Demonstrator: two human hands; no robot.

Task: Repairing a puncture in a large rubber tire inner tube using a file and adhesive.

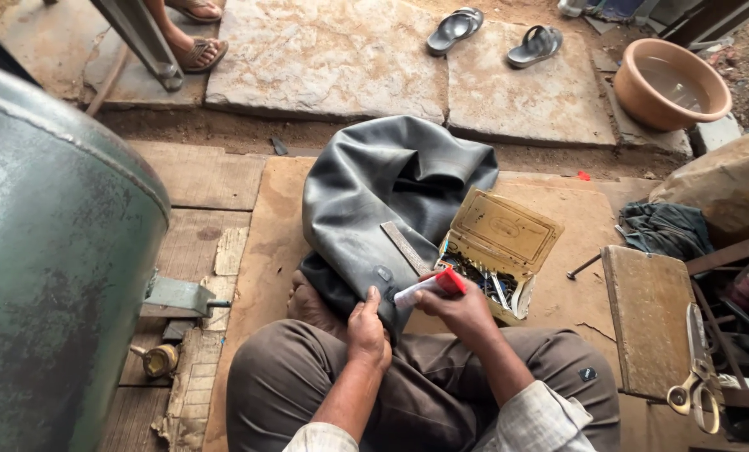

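A large green metal tank [52, 251] fills the 9 o'clock side. At 12 o'clock, two grey sandals [493, 35] lie on a stone slab [332, 59]. A brown plastic basin [670, 84] with water stands at 2 o'clock. At 4 o'clock, scissors [699, 392] rest just beside a wooden board [646, 322]. A sandalled foot [194, 52] of another person is at 11 o'clock.

**Colours around the inner tube**

Inner tube [374, 201]: dark grey-black rubber, dull sheen, with a paler grey strip across it. Just right of it, tin box [500, 243], mustard yellow, embossed lid. Tube of glue [429, 287] at its near edge: white body, red cap. Trousers [424, 393] below: brown. Far left, tank [48, 251]: worn green, rust-mottled. Far upper right, basin [667, 84]: terracotta orange. Beyond it, sandals [491, 38]: grey. Lower right, scissors [699, 393]: yellow handles.
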